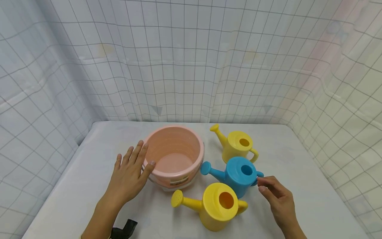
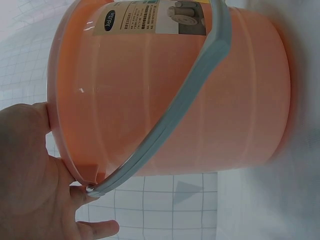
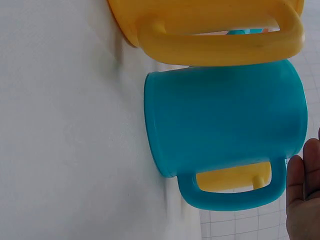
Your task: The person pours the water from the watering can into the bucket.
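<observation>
On my screen, the left hand [image 1: 128, 179] is at 8 o'clock of the pink bucket [image 1: 176, 142]. Its fingers are long and straight, and it touches the rim without grabbing it. The bucket sits upright near the middle of the white table [image 1: 80, 179]. I see its gray handle [image 2: 184, 97] hanging down its side. The blue watering can [image 1: 237, 179] stands between 3 and 4 o'clock of the bucket, its spout toward 9 o'clock and its own handle toward 3. The right hand [image 1: 277, 199] is at 4 o'clock of the blue can, right beside that handle. Its fingers bend a little but do not wrap around anything; I can't tell if the tips touch. From the blue can, one yellow can [image 1: 234, 149] stands at 12 o'clock and a nearer yellow can [image 1: 213, 210] at 7.
</observation>
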Tool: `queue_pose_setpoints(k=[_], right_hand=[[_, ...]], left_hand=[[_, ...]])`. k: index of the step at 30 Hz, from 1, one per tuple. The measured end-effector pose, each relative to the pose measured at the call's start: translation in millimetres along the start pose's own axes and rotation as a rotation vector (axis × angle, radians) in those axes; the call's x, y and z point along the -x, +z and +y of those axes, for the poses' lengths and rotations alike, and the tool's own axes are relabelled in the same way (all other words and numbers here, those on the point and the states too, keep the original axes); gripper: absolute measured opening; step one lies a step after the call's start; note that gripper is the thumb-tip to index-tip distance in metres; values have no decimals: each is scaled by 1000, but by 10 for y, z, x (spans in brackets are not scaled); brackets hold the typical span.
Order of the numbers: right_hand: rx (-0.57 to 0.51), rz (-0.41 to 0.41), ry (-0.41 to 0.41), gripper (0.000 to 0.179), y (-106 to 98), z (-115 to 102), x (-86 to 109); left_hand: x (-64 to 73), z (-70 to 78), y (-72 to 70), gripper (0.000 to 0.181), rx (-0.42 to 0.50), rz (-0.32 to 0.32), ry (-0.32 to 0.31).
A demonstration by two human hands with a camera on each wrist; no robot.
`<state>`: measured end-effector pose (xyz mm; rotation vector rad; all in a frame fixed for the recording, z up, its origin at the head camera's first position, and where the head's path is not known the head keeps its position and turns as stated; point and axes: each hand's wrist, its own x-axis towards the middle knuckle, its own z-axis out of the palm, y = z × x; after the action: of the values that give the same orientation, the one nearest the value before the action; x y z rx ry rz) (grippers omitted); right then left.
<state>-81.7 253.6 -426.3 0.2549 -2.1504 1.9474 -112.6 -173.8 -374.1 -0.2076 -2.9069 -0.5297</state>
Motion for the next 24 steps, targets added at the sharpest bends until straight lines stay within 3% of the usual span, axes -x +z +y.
queue_pose_setpoints(k=[13,19,24], right_hand=[[-21,61,-31,27,-176,89,-116],[67,95,-1,28,-250,169,-184],[122,69,21,31,-285,233,-213]], left_hand=[[5,-1,-1,69,2,3,-2],[5,-3,0,69,5,-1,-3],[-1,-2,4,69,0,3,-3]])
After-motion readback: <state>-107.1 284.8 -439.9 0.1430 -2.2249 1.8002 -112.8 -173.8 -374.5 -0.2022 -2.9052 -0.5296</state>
